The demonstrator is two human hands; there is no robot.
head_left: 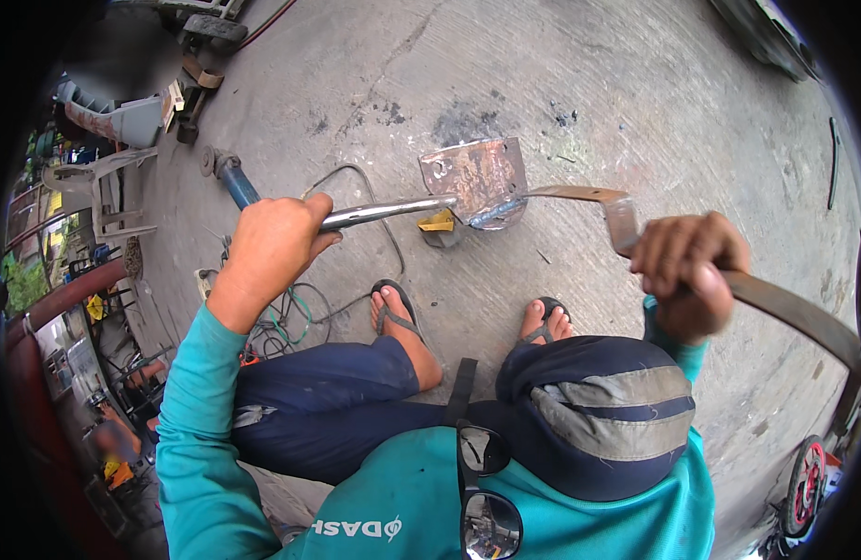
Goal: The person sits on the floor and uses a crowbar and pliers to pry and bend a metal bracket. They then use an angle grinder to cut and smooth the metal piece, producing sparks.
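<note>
My left hand is closed around a shiny round metal rod, whose far end reaches the left side of a rusty steel plate piece. That piece rests on the concrete, with rounded lower corners, a few holes and a bluish weld seam along its near side. My right hand grips a long flat steel bar with a sharp bend in it. The bar's thin end is at the piece's right edge; whether it touches cannot be seen. A small block with a yellow top stands by the piece's left corner.
A blue angle grinder lies left of my left hand, its cable looping over the floor. Tangled wires are beside my left leg. A plastic chair stands at the left, a motorcycle wheel at the lower right.
</note>
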